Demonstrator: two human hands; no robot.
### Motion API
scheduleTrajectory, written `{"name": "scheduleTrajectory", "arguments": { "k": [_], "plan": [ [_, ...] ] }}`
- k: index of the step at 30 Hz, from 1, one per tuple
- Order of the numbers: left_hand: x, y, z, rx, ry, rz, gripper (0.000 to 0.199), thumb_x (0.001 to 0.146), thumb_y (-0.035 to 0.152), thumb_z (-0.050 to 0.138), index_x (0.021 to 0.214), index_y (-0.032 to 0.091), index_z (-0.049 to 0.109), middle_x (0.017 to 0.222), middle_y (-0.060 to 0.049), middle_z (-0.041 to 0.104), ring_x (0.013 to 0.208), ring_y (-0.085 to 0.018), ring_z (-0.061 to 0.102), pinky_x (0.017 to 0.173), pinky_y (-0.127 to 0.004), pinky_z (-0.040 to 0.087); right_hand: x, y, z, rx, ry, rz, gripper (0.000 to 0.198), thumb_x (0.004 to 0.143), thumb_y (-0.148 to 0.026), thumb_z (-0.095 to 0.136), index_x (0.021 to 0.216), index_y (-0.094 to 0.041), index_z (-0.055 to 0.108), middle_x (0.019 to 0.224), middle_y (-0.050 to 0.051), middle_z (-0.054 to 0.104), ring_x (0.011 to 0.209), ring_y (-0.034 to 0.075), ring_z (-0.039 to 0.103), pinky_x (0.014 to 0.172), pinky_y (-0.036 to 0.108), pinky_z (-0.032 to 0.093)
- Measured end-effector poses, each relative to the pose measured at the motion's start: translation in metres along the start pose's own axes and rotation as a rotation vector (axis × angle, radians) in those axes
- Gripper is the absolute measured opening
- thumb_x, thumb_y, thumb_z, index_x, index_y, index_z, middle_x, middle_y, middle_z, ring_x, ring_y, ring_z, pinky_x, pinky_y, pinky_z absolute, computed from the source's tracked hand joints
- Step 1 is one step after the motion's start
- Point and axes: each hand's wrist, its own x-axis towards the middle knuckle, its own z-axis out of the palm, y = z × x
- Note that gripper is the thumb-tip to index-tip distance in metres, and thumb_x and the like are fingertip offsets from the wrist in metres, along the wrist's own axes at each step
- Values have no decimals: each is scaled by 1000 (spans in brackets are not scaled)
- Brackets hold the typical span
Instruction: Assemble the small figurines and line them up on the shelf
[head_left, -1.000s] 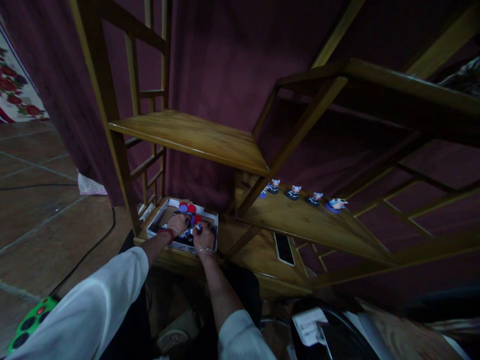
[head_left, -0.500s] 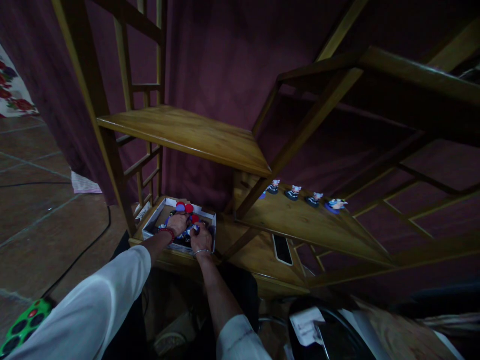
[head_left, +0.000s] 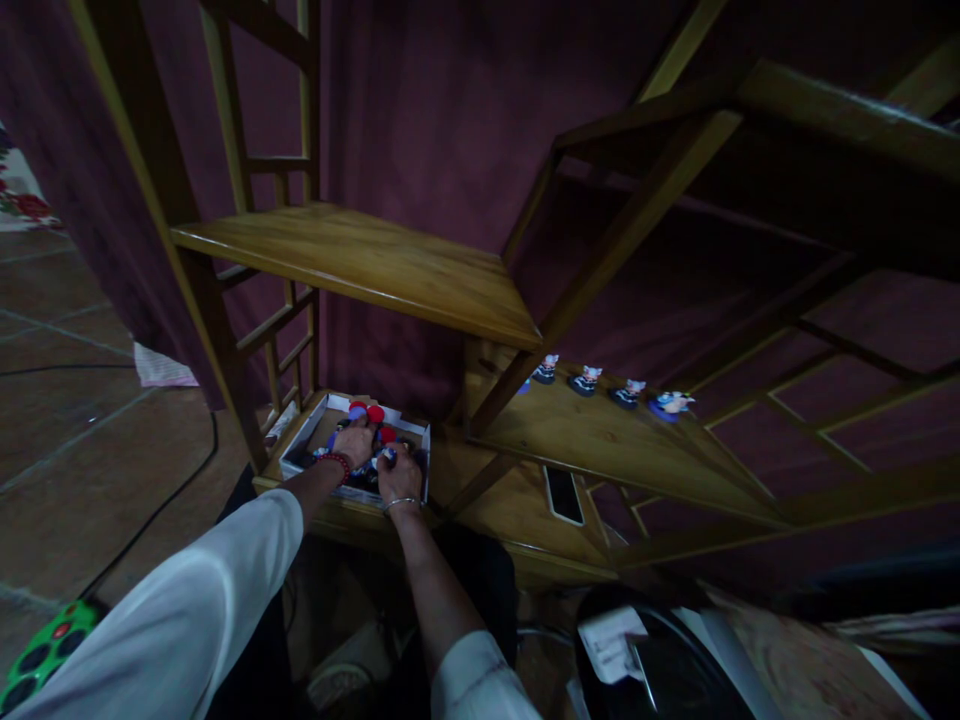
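Observation:
A shallow white cardboard box [head_left: 298, 447] rests on the low wooden shelf, full of small figurines with red, blue and black parts. My left hand [head_left: 355, 443], a red bead bracelet at its wrist, reaches into the box. Its fingers stretch out over the pieces near the red discs [head_left: 375, 414]; dim light hides what the fingertips touch. My right hand [head_left: 400, 476], wearing a silver bangle, is closed on a small blue-and-white figurine [head_left: 387, 456] at the box's right side.
Several figurines [head_left: 585, 380] stand in a row on a wooden shelf [head_left: 600, 440] to the right. A phone [head_left: 563, 495] lies below it. An upper shelf board [head_left: 360, 265] overhangs the box. A black stool-like seat [head_left: 675, 650] is at lower right.
My left hand has shifted slightly up and its fingers have straightened over the pieces. My right hand stays at the box's right side with the figurine. The view has moved slightly.

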Motion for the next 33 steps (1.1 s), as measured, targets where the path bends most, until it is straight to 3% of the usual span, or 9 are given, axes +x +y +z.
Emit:
{"name": "scheduleTrajectory", "arguments": {
  "k": [10, 17, 25, 33],
  "plan": [
    [-4, 4, -5, 4, 11, -23, 45, 77, 40, 46, 116, 17, 45, 116, -15, 44, 104, -29, 47, 80, -39, 42, -1, 0, 1, -8, 0, 15, 24, 77, -24, 48, 98, -23, 60, 89, 3, 66, 81, 15, 60, 73, 23, 42],
    [-5, 9, -6, 17, 18, -46, 43, 79, 33, 44, 119, 17, 41, 114, -16, 46, 104, -27, 48, 79, -38, 42, -1, 3, 4, -32, 25, 20, 24, 77, -28, 48, 98, -24, 60, 86, 2, 66, 79, 15, 60, 72, 23, 42],
    [-4, 5, -1, 8, 55, -25, 40, 79, 33, 40, 111, 11, 46, 111, -16, 48, 101, -26, 49, 81, -37, 42, -2, 2, 3, -52, 52, 31, 24, 78, -27, 47, 98, -24, 60, 86, 3, 67, 78, 16, 61, 71, 24, 42],
    [-5, 1, 0, 4, 50, -25, 39, 79, 36, 39, 109, 16, 51, 113, -14, 48, 102, -26, 49, 79, -36, 42, -2, 0, 3, -59, 69, 27, 24, 76, -23, 48, 97, -22, 60, 88, 4, 66, 80, 16, 60, 72, 23, 42]
  ]
}}
